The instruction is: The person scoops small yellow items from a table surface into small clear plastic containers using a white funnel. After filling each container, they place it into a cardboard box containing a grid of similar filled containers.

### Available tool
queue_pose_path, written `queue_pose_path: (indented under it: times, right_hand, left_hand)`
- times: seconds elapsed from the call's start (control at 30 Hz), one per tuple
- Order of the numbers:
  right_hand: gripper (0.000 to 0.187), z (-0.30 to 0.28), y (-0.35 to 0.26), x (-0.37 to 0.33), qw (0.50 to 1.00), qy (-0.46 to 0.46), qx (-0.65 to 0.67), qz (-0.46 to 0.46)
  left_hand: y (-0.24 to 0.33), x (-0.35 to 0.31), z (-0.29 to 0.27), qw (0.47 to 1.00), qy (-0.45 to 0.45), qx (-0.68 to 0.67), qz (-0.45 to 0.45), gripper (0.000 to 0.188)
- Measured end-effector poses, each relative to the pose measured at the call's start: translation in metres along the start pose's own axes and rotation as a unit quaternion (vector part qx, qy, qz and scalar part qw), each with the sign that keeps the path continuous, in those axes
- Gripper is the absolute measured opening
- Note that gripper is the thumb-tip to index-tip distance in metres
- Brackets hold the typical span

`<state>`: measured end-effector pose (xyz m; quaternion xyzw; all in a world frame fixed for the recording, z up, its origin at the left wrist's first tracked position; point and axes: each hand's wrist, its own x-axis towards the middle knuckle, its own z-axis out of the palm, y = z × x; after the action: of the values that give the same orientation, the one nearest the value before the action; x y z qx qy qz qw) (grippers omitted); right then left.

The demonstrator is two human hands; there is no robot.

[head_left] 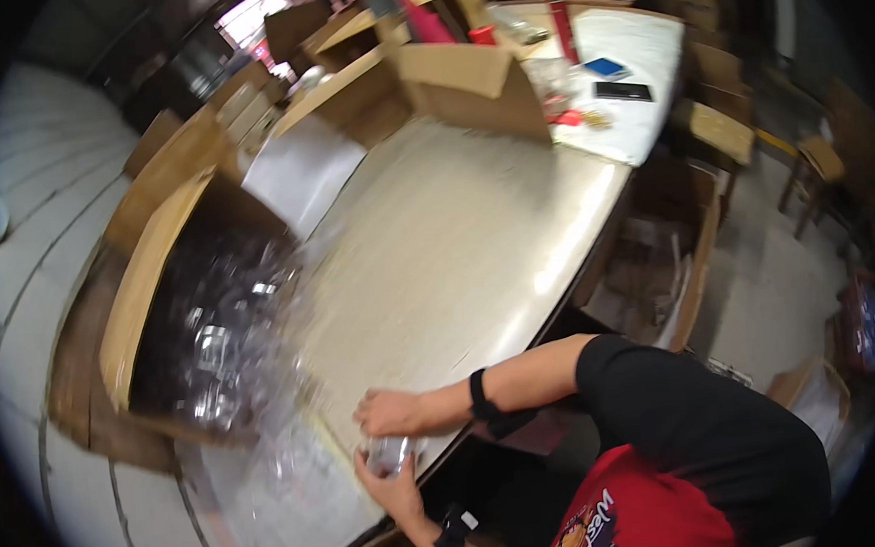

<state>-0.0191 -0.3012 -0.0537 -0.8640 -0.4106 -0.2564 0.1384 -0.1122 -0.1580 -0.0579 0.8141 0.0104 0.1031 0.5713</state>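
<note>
Near the table's front edge, my left hand (396, 489) is closed around a small clear plastic container (389, 454), fingers and thumb on its sides. Just above it on the far side, my right hand (391, 414) has its fingers curled in; what they hold, if anything, is hidden. To the left of my hands, a cardboard box (126, 333) lies on its side with its opening toward the table. Many clear plastic pieces (228, 362) fill it and spill out at its mouth, blurred together.
The pale tabletop (436, 243) stretches away behind my hands. Open cardboard boxes (466, 76) stand at its far end, beside a white sheet (301, 172). A black phone (624, 92) and a blue item (605, 68) lie at back right. Another open carton (698, 268) stands right of the table.
</note>
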Motion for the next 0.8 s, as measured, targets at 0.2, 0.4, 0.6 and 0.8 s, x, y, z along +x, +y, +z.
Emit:
queue_pose_path:
  times: [0.2, 0.4, 0.6, 0.8]
  right_hand:
    - [0.011, -0.003, 0.004, 0.003, 0.994, 0.04, -0.021, -0.097]
    - [0.012, -0.021, 0.013, 0.016, 0.986, -0.031, 0.166, 0.011]
    - [0.013, -0.075, 0.027, 0.032, 0.913, 0.134, 0.329, 0.2]
    - [0.014, -0.101, 0.062, -0.001, 0.862, -0.071, 0.402, 0.301]
  left_hand:
    - [-0.003, 0.001, 0.007, 0.997, 0.021, 0.063, 0.039, 0.09]
    - [0.025, 0.005, 0.011, 0.994, 0.019, 0.105, 0.036, 0.085]
    - [0.005, 0.06, -0.047, 0.941, 0.093, 0.316, 0.083, 0.073]
    - [0.073, 0.052, -0.041, 0.973, 0.104, 0.2, 0.056, 0.06]
